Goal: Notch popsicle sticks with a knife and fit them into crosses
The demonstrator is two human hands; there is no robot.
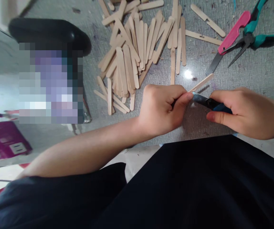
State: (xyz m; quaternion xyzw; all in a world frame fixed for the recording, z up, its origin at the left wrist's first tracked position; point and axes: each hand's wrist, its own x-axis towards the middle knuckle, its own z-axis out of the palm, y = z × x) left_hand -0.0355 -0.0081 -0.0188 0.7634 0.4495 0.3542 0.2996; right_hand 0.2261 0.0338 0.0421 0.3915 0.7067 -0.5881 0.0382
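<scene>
My left hand (164, 109) is closed around a wooden craft stick (202, 82), whose free end sticks out past the thumb, up and to the right. In my right hand (244, 111) is a cutter knife (200, 99) with a dark metal blade and a blue and black handle. Its blade tip meets the stick close to my left thumb and forefinger; the exact contact is partly hidden. Both hands are just above the grey table (196, 122), near its front edge. The rest of the stick is hidden inside my left fist.
A heap of craft sticks (127, 57) lies beyond my left hand. Two notched sticks (208, 20) are at the back right, beside a pink cutter knife (233, 33) and teal-handled pliers (249, 39). At left are a black rounded object (48, 33) and a purple box (7, 140).
</scene>
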